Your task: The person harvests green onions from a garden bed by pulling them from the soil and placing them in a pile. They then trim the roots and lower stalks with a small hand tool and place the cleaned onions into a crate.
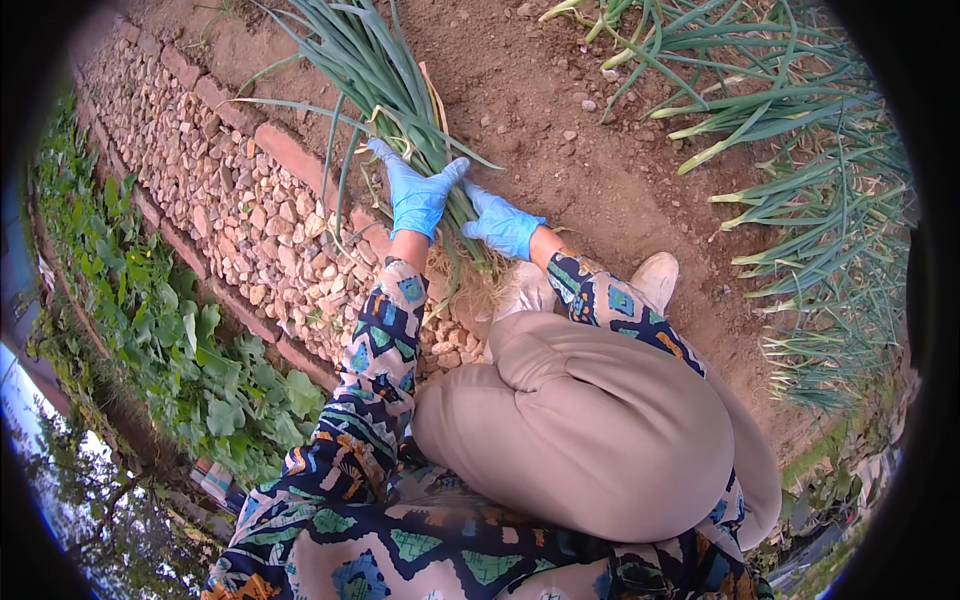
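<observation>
A large bunch of green onions (375,75) lies on the soil before me, its long green leaves pointing away and its roots toward my feet. My left hand (417,191), in a blue disposable glove, spans the stalks with thumb and forefinger spread over them. Lower on the same bunch, my right hand (504,219), gloved alike, grips its right side, and its fingers are partly hidden by the stalks. Pale stringy roots (469,274) hang out below both hands, beside my shoe (525,289). A few bent leaves stick out to the left of the bunch.
Red bricks (289,154) edge a path of loose stones (225,202) on the left. Leafy green plants (187,352) grow beyond it. More green onions (810,202) lie in a long row on the right. Bare soil (570,172) runs between. My other shoe (655,281) rests on the soil.
</observation>
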`<action>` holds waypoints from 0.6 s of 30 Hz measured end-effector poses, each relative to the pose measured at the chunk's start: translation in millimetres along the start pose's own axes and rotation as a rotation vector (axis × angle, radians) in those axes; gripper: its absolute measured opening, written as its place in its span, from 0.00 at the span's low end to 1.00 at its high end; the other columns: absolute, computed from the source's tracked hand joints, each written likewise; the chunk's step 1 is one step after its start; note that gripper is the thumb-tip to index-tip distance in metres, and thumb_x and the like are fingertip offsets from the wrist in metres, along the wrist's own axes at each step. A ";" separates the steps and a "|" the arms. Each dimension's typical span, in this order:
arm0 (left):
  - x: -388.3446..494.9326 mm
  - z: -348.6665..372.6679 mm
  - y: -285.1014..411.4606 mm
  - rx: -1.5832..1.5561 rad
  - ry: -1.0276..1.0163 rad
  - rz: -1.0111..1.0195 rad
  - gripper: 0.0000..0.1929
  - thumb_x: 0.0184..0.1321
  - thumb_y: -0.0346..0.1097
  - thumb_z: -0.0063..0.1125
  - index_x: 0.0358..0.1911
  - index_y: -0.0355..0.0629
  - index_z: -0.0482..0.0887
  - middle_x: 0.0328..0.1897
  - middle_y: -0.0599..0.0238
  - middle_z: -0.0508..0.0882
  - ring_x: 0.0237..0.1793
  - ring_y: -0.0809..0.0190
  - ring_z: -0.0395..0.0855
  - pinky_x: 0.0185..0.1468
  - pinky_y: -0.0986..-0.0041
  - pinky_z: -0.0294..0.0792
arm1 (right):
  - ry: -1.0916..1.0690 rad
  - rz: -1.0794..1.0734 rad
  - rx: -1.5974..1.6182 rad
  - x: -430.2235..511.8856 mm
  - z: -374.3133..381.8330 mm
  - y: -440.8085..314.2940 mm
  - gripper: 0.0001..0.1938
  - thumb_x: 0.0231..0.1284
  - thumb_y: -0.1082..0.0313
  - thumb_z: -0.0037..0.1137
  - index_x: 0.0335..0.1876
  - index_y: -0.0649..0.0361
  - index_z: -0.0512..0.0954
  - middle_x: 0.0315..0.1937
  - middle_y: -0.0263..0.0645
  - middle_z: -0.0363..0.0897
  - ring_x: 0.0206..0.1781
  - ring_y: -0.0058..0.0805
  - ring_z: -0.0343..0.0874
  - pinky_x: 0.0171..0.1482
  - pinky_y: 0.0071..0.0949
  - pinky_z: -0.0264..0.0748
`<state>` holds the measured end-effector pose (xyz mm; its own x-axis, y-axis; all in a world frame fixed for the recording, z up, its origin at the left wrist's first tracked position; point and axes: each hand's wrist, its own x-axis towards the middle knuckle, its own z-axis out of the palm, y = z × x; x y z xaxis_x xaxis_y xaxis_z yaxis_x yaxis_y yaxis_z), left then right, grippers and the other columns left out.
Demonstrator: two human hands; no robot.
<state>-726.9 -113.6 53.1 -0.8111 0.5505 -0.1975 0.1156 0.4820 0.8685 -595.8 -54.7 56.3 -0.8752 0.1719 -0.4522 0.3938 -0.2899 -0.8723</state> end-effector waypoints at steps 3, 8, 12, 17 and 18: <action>2.7 0.0 15.2 -0.055 -0.060 -0.110 0.62 0.33 0.28 0.68 0.64 0.37 0.24 0.66 0.45 0.53 0.60 0.54 0.62 0.60 0.72 0.61 | -0.051 -0.036 0.097 -2.4 2.7 -6.2 0.41 0.43 0.74 0.52 0.66 0.69 0.44 0.62 0.52 0.58 0.62 0.34 0.60 0.63 0.26 0.55; 20.8 -19.5 0.4 -0.406 0.044 -0.031 0.35 0.39 0.20 0.63 0.56 0.41 0.62 0.41 0.63 0.76 0.34 0.64 0.77 0.35 0.75 0.73 | -0.182 -0.098 0.159 -7.9 -21.6 -43.0 0.37 0.53 0.68 0.52 0.68 0.60 0.47 0.64 0.44 0.55 0.65 0.32 0.56 0.65 0.29 0.52; 58.8 -77.1 52.9 -0.326 -0.002 -0.098 0.19 0.43 0.22 0.61 0.42 0.38 0.75 0.31 0.62 0.81 0.26 0.65 0.79 0.30 0.76 0.73 | -0.006 0.013 -0.047 -29.9 -90.8 -44.7 0.30 0.58 0.67 0.47 0.67 0.54 0.53 0.61 0.42 0.62 0.61 0.35 0.62 0.62 0.33 0.60; 122.7 -176.1 98.8 -0.099 0.015 -0.003 0.23 0.41 0.22 0.60 0.45 0.41 0.71 0.33 0.65 0.78 0.27 0.68 0.76 0.29 0.78 0.71 | -0.013 0.161 -0.455 -86.2 -159.9 -31.9 0.23 0.53 0.73 0.45 0.58 0.62 0.65 0.48 0.45 0.74 0.49 0.35 0.75 0.54 0.29 0.69; 136.8 -194.3 100.6 -0.048 0.043 0.133 0.25 0.42 0.23 0.59 0.48 0.42 0.69 0.34 0.66 0.78 0.29 0.69 0.75 0.30 0.79 0.70 | -0.076 0.175 -0.567 -95.5 -170.3 -34.2 0.24 0.52 0.73 0.44 0.58 0.62 0.65 0.48 0.46 0.74 0.50 0.36 0.74 0.54 0.31 0.69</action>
<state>-937.6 -122.2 201.8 -0.8142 0.5774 -0.0607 0.1971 0.3732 0.9066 -477.9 99.1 97.7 -0.7931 0.0935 -0.6018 0.6043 0.2435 -0.7586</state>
